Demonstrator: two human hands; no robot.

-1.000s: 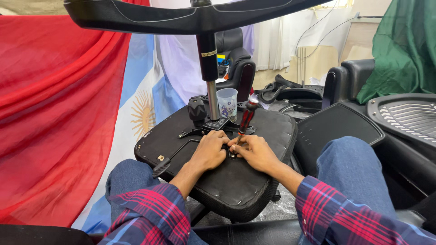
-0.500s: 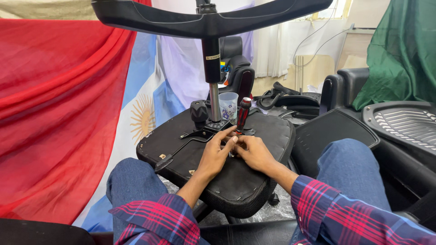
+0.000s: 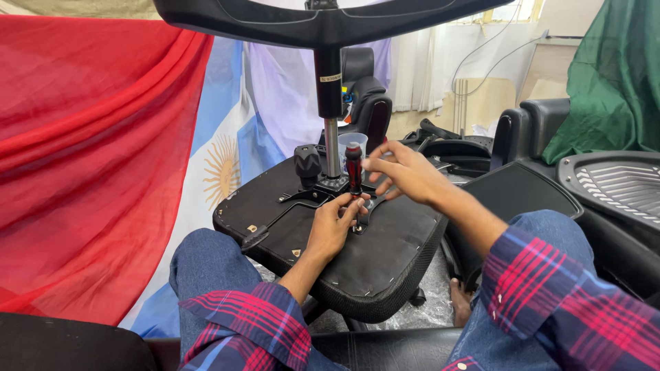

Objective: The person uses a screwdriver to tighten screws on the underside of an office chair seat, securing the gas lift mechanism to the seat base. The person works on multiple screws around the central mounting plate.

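Note:
An upturned black chair seat (image 3: 385, 268) rests across my knees, its metal mechanism plate (image 3: 313, 194) facing up. A screwdriver with a red and black handle (image 3: 353, 167) stands upright on the plate. My left hand (image 3: 332, 227) pinches its lower shaft where the tip meets the plate. My right hand (image 3: 403, 172) hovers just right of the handle with its fingers spread, holding nothing. The chair's gas column (image 3: 331, 117) rises behind the screwdriver to the black star base (image 3: 323, 20) overhead.
A red cloth (image 3: 82, 158) and a blue-and-white flag with a sun (image 3: 223, 168) hang on the left. A clear plastic cup (image 3: 342, 142) stands behind the column. More black chair parts (image 3: 612, 185) and a green cloth (image 3: 612, 75) are on the right.
My right hand has lifted off the seat plate to handle height and opened its fingers. My left hand stays at the screwdriver's lower end. The view has drawn closer.

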